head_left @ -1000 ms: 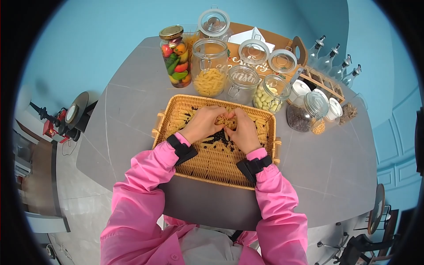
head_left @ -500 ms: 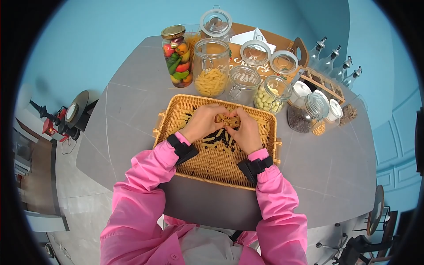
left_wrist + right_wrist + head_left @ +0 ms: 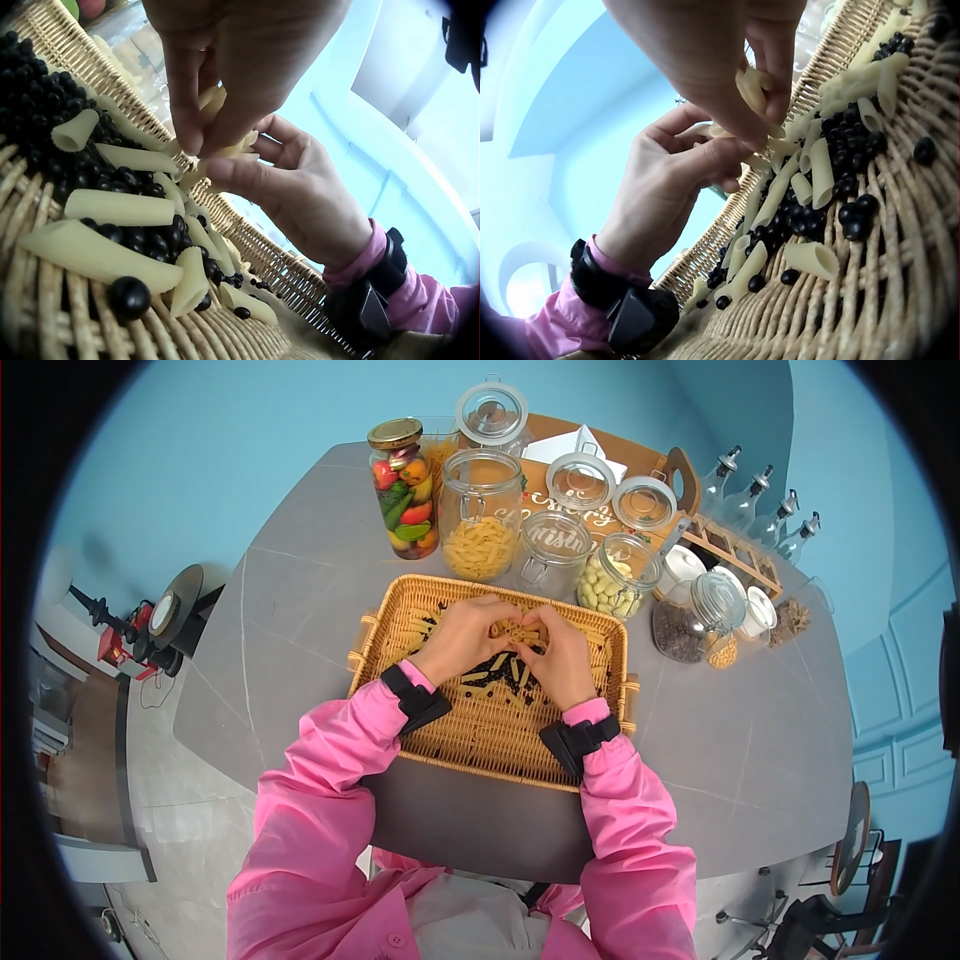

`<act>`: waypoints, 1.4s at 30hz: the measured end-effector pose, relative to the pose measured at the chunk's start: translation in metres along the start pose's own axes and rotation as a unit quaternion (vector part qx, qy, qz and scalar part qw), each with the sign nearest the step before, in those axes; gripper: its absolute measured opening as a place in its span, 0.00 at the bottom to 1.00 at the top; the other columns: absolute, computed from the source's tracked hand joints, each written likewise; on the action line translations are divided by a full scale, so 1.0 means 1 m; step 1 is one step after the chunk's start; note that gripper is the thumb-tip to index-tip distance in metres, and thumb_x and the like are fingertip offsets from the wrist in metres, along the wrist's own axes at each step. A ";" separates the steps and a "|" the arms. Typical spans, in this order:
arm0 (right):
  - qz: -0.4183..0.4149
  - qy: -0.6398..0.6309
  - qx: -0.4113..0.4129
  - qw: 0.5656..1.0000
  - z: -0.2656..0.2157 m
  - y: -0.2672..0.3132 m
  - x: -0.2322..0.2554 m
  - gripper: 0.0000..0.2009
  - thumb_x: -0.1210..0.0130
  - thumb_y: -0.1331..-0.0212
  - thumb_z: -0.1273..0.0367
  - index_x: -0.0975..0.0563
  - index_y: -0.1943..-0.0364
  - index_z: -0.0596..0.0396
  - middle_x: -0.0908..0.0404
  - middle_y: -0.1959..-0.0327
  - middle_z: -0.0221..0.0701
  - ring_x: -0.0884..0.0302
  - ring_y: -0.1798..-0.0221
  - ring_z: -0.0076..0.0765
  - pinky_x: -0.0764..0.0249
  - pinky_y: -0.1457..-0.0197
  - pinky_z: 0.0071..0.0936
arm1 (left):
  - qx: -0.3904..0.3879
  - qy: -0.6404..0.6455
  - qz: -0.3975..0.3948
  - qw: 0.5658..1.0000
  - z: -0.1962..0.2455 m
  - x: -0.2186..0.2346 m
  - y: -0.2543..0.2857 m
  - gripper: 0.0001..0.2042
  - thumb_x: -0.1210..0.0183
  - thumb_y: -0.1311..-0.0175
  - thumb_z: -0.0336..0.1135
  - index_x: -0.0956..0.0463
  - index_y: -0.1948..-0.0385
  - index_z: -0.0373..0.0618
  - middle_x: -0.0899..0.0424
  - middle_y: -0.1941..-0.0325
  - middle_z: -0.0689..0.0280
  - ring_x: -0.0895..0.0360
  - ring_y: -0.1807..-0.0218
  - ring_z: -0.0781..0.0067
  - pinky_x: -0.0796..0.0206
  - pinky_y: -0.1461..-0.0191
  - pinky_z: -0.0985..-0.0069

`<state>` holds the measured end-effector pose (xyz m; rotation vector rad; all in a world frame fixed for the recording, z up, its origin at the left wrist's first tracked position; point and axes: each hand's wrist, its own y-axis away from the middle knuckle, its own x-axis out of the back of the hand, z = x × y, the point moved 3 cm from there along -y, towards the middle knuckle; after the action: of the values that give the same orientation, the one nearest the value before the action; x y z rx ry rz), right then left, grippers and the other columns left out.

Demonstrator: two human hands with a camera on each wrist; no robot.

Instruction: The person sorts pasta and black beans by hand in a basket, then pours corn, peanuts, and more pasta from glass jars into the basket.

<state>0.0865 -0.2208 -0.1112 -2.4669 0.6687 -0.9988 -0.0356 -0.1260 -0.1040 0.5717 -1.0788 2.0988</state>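
Your left hand [image 3: 462, 642] and right hand [image 3: 562, 665] pinch some pasta [image 3: 515, 632] between them, over the basket [image 3: 480, 745] with black beans [image 3: 847, 150] in it. Past it, jars [image 3: 555, 550] partly hide the brown box [image 3: 640, 458], whose white curly writing shows bits like "erry".

Cannot count held pasta [image 3: 514, 631] partly hidden by left hand [image 3: 458, 642] and right hand [image 3: 562, 662], nor see whole basket [image 3: 480, 740] in wrist views.
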 end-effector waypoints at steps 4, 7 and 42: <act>-0.019 -0.042 -0.045 0.998 0.001 0.001 0.001 0.18 0.36 0.61 0.80 0.30 0.63 0.56 0.23 0.65 0.41 0.25 0.59 0.51 0.28 0.58 0.36 | -0.001 -0.015 -0.004 1.000 0.004 0.001 0.001 0.15 0.36 0.58 0.25 0.23 0.64 0.42 0.24 0.69 0.57 0.25 0.66 0.50 0.32 0.64 0.64; -0.022 -0.026 -0.057 0.998 0.000 0.001 0.002 0.19 0.36 0.61 0.80 0.30 0.63 0.56 0.23 0.66 0.41 0.24 0.59 0.51 0.28 0.59 0.35 | -0.019 -0.039 0.000 0.999 0.007 0.002 0.001 0.16 0.36 0.58 0.25 0.23 0.63 0.42 0.24 0.69 0.57 0.25 0.66 0.51 0.32 0.64 0.64; -0.063 -0.603 -0.392 0.692 0.034 0.005 -0.010 0.13 0.56 0.33 0.63 0.28 0.56 0.59 0.25 0.62 0.33 0.27 0.62 0.26 0.27 0.60 0.21 | 0.035 0.126 -0.030 0.991 0.011 -0.003 -0.004 0.08 0.39 0.44 0.24 0.20 0.62 0.38 0.21 0.68 0.63 0.20 0.69 0.77 0.28 0.69 0.82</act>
<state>0.1033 -0.2132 -0.1423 -3.0534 0.4350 1.2173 -0.0300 -0.1346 -0.0980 0.3548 -0.8389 2.0973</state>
